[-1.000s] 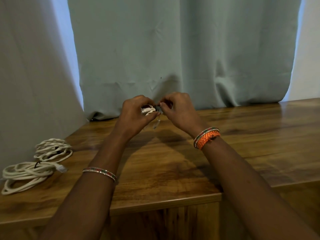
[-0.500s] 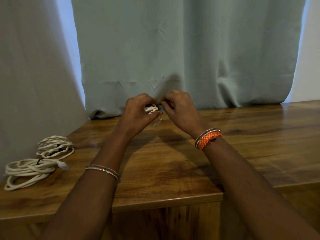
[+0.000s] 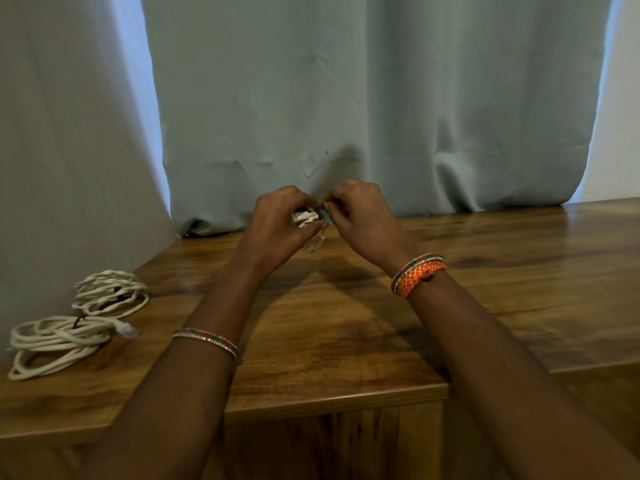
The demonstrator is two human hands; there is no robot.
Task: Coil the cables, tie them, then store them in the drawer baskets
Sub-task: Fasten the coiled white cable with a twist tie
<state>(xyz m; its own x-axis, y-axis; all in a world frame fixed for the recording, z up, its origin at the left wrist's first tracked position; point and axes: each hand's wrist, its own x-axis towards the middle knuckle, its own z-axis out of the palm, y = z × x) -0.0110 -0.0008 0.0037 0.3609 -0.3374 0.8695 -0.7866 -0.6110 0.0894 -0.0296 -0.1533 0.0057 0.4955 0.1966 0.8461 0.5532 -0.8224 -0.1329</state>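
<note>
My left hand (image 3: pixel 277 226) grips a small coiled white cable (image 3: pixel 304 216) above the far middle of the wooden table (image 3: pixel 346 334). A clear plug end (image 3: pixel 317 244) dangles below the coil. My right hand (image 3: pixel 363 220) pinches a thin black tie (image 3: pixel 325 213) at the coil's right side. Most of the coil is hidden inside my left fist. Two other white cable coils lie at the table's left edge: a near one (image 3: pixel 55 337) bound with a black tie, and a farther one (image 3: pixel 107 292).
A grey-green curtain (image 3: pixel 363 116) hangs right behind the table's back edge, and a pale curtain (image 3: pixel 69 150) covers the left side. The table's front edge (image 3: pixel 332 403) steps back on the right. Wood panels show below the tabletop.
Both hands stay together at the small coil, shifting only slightly as the fingers work the tie. The view has drifted a little.
</note>
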